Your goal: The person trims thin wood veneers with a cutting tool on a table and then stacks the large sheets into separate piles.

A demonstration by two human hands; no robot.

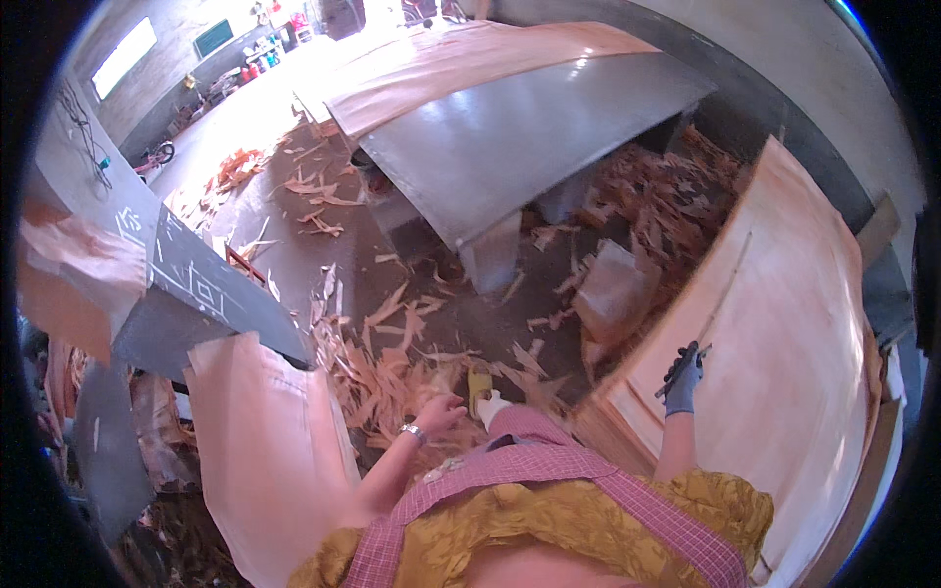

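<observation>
My right hand (683,382), in a grey glove with dark fingers, is over a tall stack of reddish wood veneer sheets (784,294) on the right. It is closed on a thin dark tool (702,355) whose kind I cannot make out. A long thin strip (730,279) stretches away from that hand across the top sheet. My bare left hand (443,416), with a watch (413,431) at the wrist, hangs in front of my body with its fingers curled in. No object shows in it. Below it, veneer scraps (382,367) cover the floor.
Ahead stands a large grey-topped table (529,118) with veneer sheets (490,54) across its far part. More sheets (270,421) stand at my left beside a grey pillar (186,255) with chalk marks. Scraps (657,201) are heaped between table and stack.
</observation>
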